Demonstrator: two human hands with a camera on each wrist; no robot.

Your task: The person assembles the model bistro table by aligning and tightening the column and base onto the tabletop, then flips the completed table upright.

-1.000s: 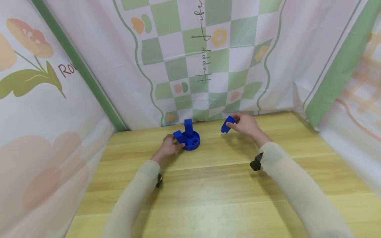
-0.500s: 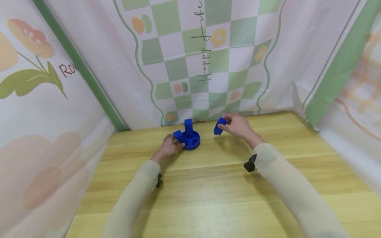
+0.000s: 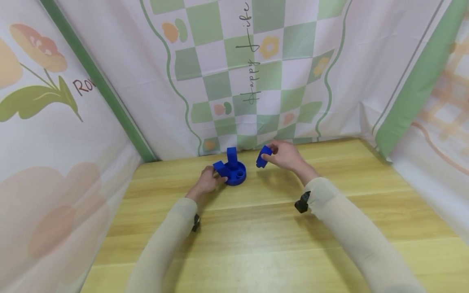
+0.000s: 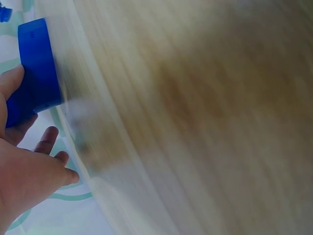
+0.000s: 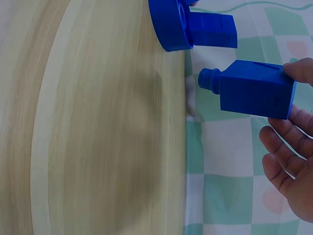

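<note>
A round blue base (image 3: 236, 182) stands near the back of the table, with a round socket in its floor. One blue block (image 3: 232, 156) stands upright at its back, and another blue block (image 3: 220, 167) leans outward on its left side. My left hand (image 3: 207, 181) grips the base at its left, with the thumb on the rim. To the right, my right hand (image 3: 287, 155) pinches a loose blue block (image 5: 257, 88) between thumb and fingers, raised above the table. In the right wrist view, this block's round stepped peg points towards the base, with a gap between them.
The wooden table (image 3: 249, 244) reaches back to a hanging cloth (image 3: 271, 77) with green checks, close behind the base and both hands. More printed cloth (image 3: 55, 195) hangs along the left side. Black cameras (image 3: 302, 202) sit on the wrists.
My right hand has moved left with the loose blue block, which is now closer to the base and tilted a little more upright. The left hand and the base have stayed in place.
</note>
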